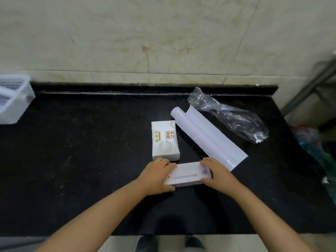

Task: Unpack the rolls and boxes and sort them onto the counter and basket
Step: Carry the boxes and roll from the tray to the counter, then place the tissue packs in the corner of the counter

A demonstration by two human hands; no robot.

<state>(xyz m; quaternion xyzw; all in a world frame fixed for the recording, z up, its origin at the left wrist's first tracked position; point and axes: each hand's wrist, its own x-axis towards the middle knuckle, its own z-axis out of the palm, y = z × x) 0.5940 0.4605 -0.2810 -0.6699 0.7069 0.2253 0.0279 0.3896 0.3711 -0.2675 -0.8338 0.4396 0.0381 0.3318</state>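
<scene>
From the head view, both hands grip a flat white box [189, 174] with a pale purple stripe and a barcode label: the left hand [157, 176] is wrapped around its left end, fingers curled over the top edge and thumb under the near edge, while the right hand [215, 174] clamps the right end the same way. Holding it by both short ends likely keeps the box level and square — a sensible grip for turning it over or prising an end flap open, though whether it rests on the black counter [81, 151] or hovers just above cannot be told. Just beyond the left hand lies a white tissue pack [164, 140] with green and orange print, flat on the counter and nearly touching the box. To its right a white roll [205, 135], partly unrolled, runs diagonally, and beyond that sits the crumpled clear plastic wrapper [231, 115] — presumably shed packaging pushed aside. The white slatted basket [13, 99] stands well apart at the far left edge, nothing visibly in it yet.
</scene>
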